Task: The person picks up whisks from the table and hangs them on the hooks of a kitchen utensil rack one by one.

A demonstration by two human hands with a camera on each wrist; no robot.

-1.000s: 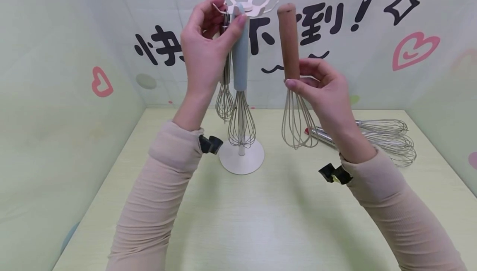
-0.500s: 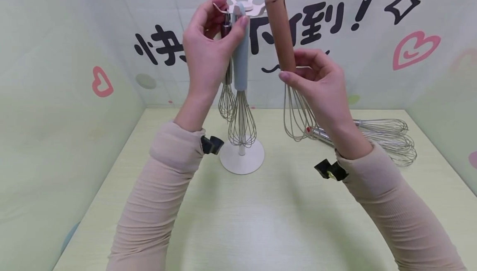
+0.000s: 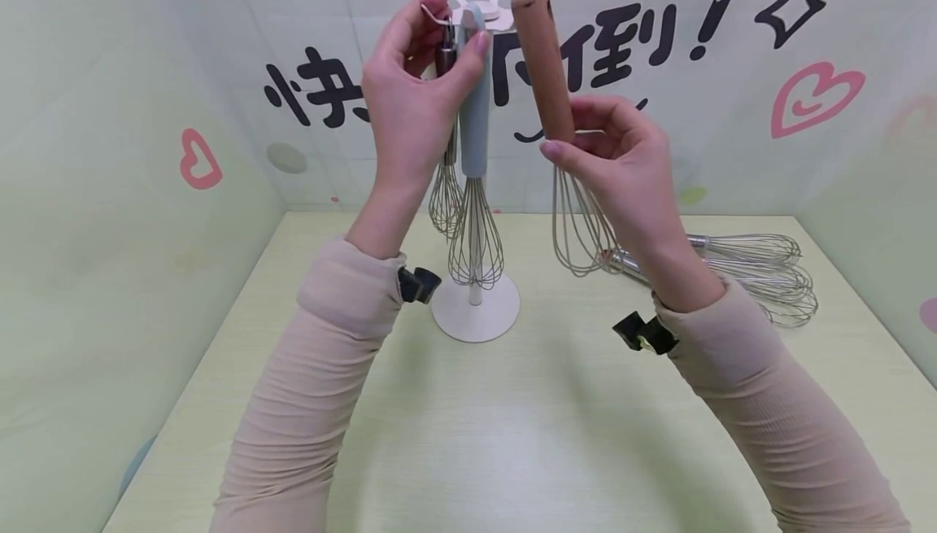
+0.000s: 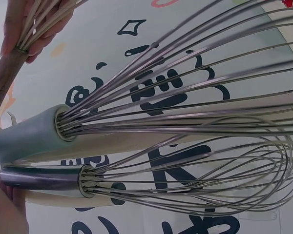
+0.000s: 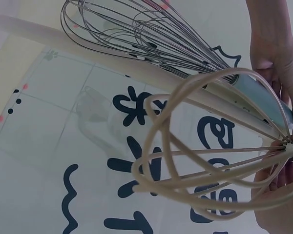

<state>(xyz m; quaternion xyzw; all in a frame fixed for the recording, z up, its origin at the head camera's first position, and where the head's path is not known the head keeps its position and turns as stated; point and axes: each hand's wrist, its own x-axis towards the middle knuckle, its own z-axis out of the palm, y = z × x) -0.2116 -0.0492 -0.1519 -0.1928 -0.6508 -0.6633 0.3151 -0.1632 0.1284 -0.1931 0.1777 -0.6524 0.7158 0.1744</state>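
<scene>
Up at the top of the white rack [image 3: 476,305], the left hand [image 3: 410,102] has its fingers curled around the hanging end of a steel whisk [image 3: 444,191], thumb tip against the grey-blue handle of the blue whisk [image 3: 474,118] next to it. Both whisks hang upright from the rack's hooks, wire heads down, just above the round base, the steel one slightly behind and left of the blue one. In the left wrist view the two handles lie side by side, nearly touching, with the blue whisk [image 4: 34,136] above the steel whisk [image 4: 44,179] and their wires fanning out to the right.

The right hand [image 3: 622,167] pinches the brown whisk [image 3: 545,61] where its handle meets the wires, thumb in front and fingers curled behind. This whisk is in the air, tilted a little so the handle top leans left, close beside the rack's hooks but apart from them; its beige wires hang below the hand. The right wrist view shows those beige loops [image 5: 205,161] close up, with the hanging whisks behind.

On the desk [image 3: 512,435], to the right, lie more steel whisks [image 3: 761,273], well away from the rack.
</scene>
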